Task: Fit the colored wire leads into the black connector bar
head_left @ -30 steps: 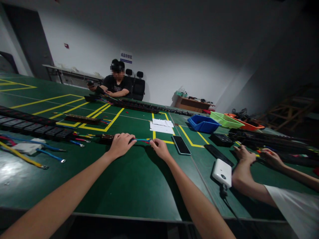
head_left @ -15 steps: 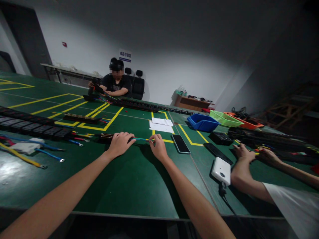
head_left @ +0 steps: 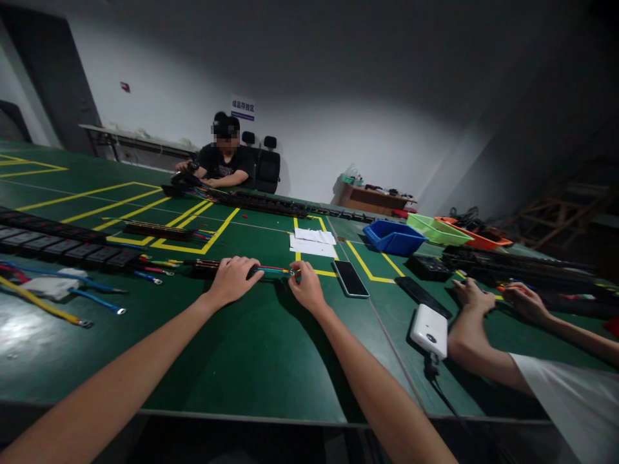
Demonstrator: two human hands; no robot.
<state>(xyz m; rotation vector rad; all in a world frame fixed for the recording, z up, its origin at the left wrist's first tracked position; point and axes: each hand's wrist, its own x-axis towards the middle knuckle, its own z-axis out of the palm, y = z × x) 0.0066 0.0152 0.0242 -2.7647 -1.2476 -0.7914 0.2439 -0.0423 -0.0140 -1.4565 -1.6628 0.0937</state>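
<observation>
My left hand (head_left: 235, 278) lies closed over a black bundle of wires (head_left: 203, 264) on the green table. Several coloured wires (head_left: 273, 269), red and green-blue among them, run out of the bundle past my left fingertips. At their far end, my right hand (head_left: 305, 283) pinches the wire ends between thumb and fingers. A small metal tip shows there, though the fingers partly hide it. Left of my left hand, short yellow, red and blue leads with ring terminals (head_left: 157, 280) stick out from a long black cable assembly (head_left: 72, 245).
Right of my right hand lie a smartphone (head_left: 351, 278) and a white device (head_left: 429, 332) with a cord. White papers (head_left: 313, 243) and a blue bin (head_left: 394, 237) sit farther back. A co-worker's arms (head_left: 476, 348) work at the right; another person (head_left: 225, 161) sits opposite.
A red wire now shows beside the green-blue one between my hands, which have barely moved. The person opposite has lowered a dark object. The right co-worker's far hand has shifted, with something orange-red in it.
</observation>
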